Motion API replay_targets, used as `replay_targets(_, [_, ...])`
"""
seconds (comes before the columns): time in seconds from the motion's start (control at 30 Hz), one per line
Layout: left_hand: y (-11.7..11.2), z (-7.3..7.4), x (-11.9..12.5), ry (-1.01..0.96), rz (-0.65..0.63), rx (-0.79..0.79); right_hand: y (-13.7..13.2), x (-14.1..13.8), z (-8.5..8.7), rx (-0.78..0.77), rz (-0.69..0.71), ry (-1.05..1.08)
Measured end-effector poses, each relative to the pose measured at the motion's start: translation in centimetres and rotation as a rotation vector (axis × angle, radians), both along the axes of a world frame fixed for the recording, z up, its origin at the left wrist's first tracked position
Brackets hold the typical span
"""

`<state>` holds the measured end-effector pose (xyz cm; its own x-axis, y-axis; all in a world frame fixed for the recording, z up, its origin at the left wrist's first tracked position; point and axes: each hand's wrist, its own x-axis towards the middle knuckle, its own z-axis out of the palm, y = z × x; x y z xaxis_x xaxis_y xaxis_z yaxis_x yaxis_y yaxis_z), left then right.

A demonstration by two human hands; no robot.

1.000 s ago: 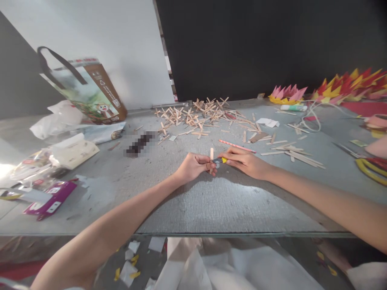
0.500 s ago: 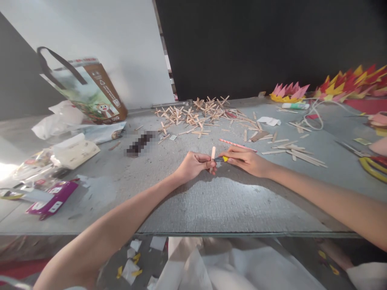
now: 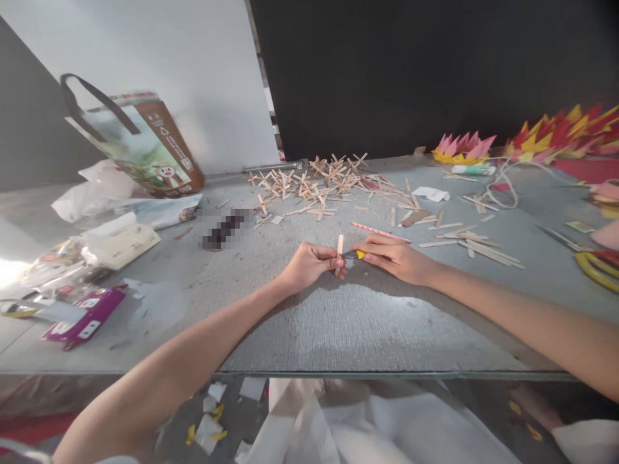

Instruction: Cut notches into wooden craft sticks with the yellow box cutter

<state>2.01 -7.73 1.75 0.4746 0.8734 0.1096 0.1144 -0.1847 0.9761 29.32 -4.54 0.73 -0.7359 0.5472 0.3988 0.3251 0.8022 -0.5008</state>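
Note:
My left hand (image 3: 314, 263) is closed on a wooden craft stick (image 3: 340, 245), pinched upright between thumb and fingers just above the table. In my right hand (image 3: 391, 256) is a small utility knife (image 3: 360, 254) with a yellow body and a dark blade, gripped between thumb and forefinger. Its blade (image 3: 349, 255) points left and meets the side of the stick by my left fingertips; whether it cuts in, I cannot tell. Just behind my right hand lies a red-and-white striped paper straw (image 3: 380, 231).
A pile of crossed sticks (image 3: 309, 187) lies at the back, with loose sticks (image 3: 483, 245) at right. Yellow-handled scissors (image 3: 594, 267) rest at the right edge. A glue stick (image 3: 474, 170) and paper crown (image 3: 461, 149) are behind. At left stand a bag (image 3: 145, 145) and purple packet (image 3: 87, 317).
The top of the craft stick has shifted very slightly left. Both hands keep their hold and almost the same place.

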Motion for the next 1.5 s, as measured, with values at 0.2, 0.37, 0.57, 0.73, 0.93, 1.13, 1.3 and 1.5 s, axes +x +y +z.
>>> replay_targets(0.2, [-0.1,-0.3,0.1,0.072,0.054,0.078,-0.2,-0.2,0.2,-0.006,0.023,-0.009])
replay_targets(0.37, [0.1,-0.5,0.0,0.0,0.023,0.035,-0.1,-0.3,0.3,0.005,-0.007,0.002])
replay_targets(0.57, [0.1,-0.1,-0.1,-0.026,0.021,0.025,0.2,0.1,0.0,0.03,-0.04,0.004])
replay_targets(0.73, [0.1,0.1,-0.2,-0.022,0.041,0.037,0.1,0.2,-0.1,0.063,-0.075,0.007])
replay_targets(0.93, [0.1,0.1,-0.1,-0.041,0.033,0.022,0.1,0.0,0.0,0.059,-0.072,-0.001])
replay_targets(1.13, [0.2,-0.8,0.4,-0.094,0.063,0.0,-0.6,0.2,0.2,0.096,-0.086,0.072])
replay_targets(1.3, [0.5,-1.5,0.6,-0.17,0.14,0.029,-1.1,0.3,0.3,0.106,-0.118,0.073])
replay_targets(1.5, [0.3,-1.1,0.5,-0.032,0.181,0.158,-1.0,0.5,0.1,0.087,-0.283,0.125])
